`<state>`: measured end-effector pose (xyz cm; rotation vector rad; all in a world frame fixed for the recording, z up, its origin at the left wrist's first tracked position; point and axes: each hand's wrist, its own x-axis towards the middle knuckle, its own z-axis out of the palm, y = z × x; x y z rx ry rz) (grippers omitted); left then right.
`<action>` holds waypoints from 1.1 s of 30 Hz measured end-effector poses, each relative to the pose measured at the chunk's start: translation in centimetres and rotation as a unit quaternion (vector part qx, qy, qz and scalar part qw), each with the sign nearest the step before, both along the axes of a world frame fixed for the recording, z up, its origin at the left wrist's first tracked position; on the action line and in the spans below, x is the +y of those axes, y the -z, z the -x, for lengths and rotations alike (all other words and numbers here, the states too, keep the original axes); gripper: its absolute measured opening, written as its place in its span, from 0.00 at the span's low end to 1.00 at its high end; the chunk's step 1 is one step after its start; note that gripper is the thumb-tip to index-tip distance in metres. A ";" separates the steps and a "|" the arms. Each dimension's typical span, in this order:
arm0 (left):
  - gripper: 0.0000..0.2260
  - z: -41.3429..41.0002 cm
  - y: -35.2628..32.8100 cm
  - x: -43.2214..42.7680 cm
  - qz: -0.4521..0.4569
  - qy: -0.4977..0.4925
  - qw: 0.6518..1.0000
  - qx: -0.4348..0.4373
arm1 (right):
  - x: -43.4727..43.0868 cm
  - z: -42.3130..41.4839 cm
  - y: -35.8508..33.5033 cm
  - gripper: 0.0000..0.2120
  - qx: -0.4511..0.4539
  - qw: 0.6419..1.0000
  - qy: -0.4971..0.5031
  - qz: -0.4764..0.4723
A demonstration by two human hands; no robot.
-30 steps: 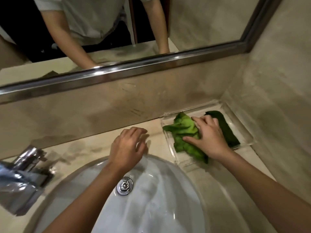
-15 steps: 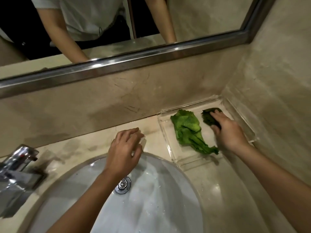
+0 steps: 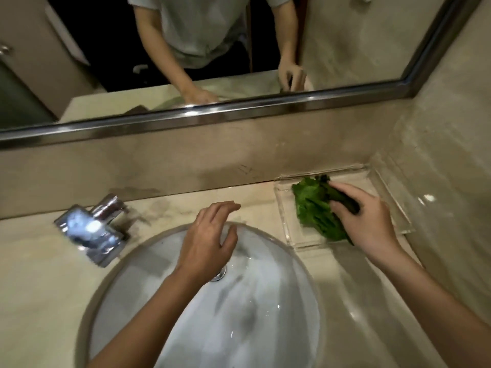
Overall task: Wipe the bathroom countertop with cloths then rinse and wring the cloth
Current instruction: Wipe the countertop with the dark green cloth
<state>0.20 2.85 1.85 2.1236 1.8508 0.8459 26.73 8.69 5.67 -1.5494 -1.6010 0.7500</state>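
Two cloths sit in the clear tray (image 3: 289,229) at the right end of the countertop (image 3: 39,261), tucked into the corner by the wall. Right hand (image 3: 368,221) is down on them now, fingers curled around the dark green cloth (image 3: 345,201), which lies against the bright green cloth (image 3: 313,211); the dark one is mostly hidden under the fingers, so how firm the hold is I cannot tell. Left hand (image 3: 210,240) hovers over the back rim of the white sink (image 3: 265,301), fingers spread and loose, holding nothing, well apart from the right. Drain (image 3: 220,274) peeks out just beside the left wrist. Chrome tap (image 3: 93,229) stands to the left of the basin, blurred. Up top, the mirror (image 3: 239,115) shows both arms reaching down to the counter
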 end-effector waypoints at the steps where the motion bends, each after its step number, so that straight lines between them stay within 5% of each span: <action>1: 0.17 0.4 -0.6 -1.4 0.003 -0.006 1.000 0.005 | -1.0 1.3 -0.7 0.20 0.021 0.999 -0.027 0.014; 8: 0.13 7.0 -0.1 -12.5 0.037 -0.084 0.996 0.021 | -7.3 11.3 -1.7 0.21 0.101 0.966 -0.212 0.106; 17: 0.18 19.5 2.1 -20.8 0.066 -0.289 0.954 0.038 | -12.4 25.5 1.8 0.22 0.097 0.899 -0.382 0.190; 21: 0.19 25.4 3.4 -20.7 0.087 -0.318 0.942 0.065 | -14.4 32.1 4.0 0.25 0.082 0.888 -0.420 0.169; 33: 0.23 42.8 6.8 -15.0 0.141 -0.287 0.938 0.137 | -10.6 49.3 7.3 0.21 -0.061 0.939 -0.334 -0.044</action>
